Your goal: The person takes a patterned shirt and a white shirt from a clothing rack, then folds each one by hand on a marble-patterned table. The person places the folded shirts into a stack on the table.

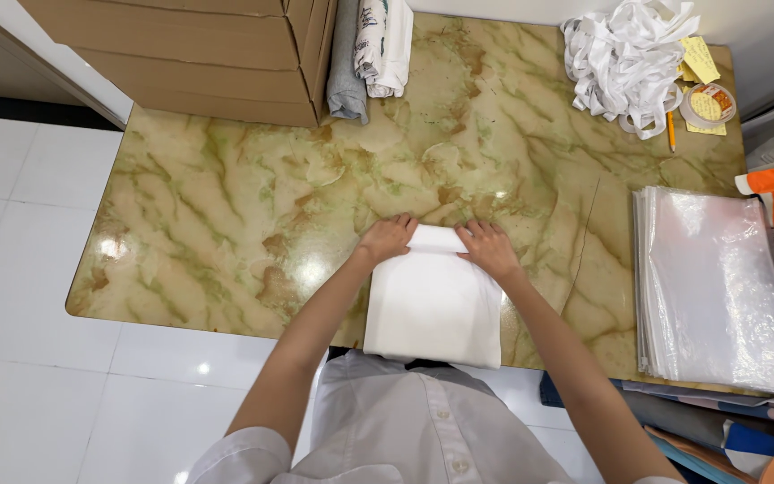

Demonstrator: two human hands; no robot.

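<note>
Two bare hands are pressing down on a folded white cloth (pixel 433 305) lying at the near edge of the marbled bench (pixel 226 215), its lower hem hanging slightly over that edge. The left hand (pixel 387 237) is resting flat on the cloth's far left corner, fingers spread and released rather than clenched; the right hand (pixel 489 248) is lying on the far right corner, fingertips curling over a narrow folded band at the top, seemingly pinning it rather than grasping it. Both forearms are reaching forward from the white-shirted body, converging slightly toward the cloth's far edge. By the look of it, a fold across the top is being set and smoothed; the following move would likely call for even pressure along the crease and square corners. Cardboard boxes (pixel 199 54) are standing at the far left corner, with folded garments (pixel 369 54) leaning beside them. Tangled white strips (pixel 624 58) are heaped at the far right corner, and a stack of clear plastic bags (pixel 714 287) is lying along the right edge.
</note>
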